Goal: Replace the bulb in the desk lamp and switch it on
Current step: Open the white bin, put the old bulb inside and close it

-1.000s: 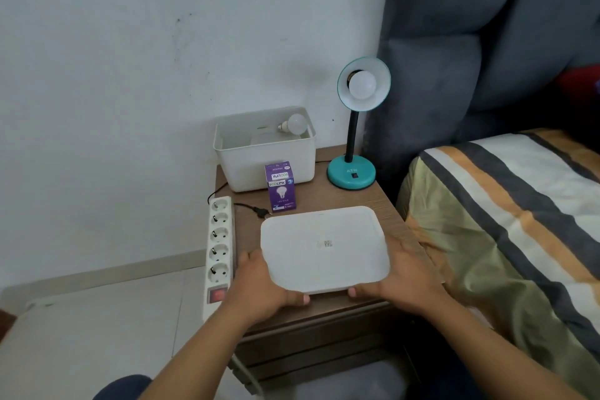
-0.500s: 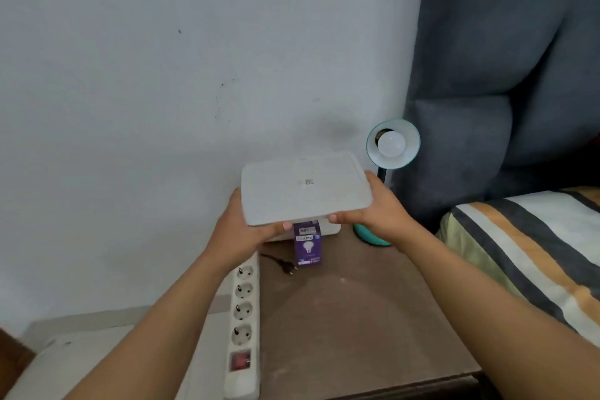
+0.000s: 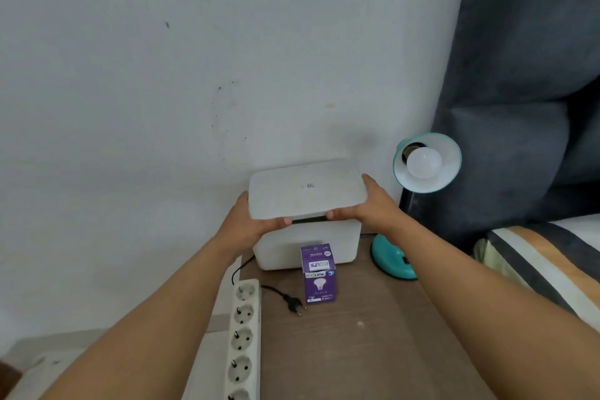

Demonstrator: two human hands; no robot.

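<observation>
Lid (image 3: 306, 189), carried from counter front, now over white bin (image 3: 306, 247), front edge raised. Left hand (image 3: 246, 224) and right hand (image 3: 373, 204): each grip pinching a lid end. Purple bulb box (image 3: 319, 274) before bin; teal lamp (image 3: 427, 162), bulb (image 3: 423, 163) fitted, rightward; plug (image 3: 293, 302) loose beside power strip (image 3: 244, 334).

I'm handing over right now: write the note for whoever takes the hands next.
Left hand and right hand both grip the white lid, held just over the white box, not yet seated.
A bulb sits in the teal lamp, unlit. Purple bulb carton stands in front of the box.
The lamp's plug lies loose on the table beside the power strip.
Left: seat lid, plug in, switch on.
</observation>
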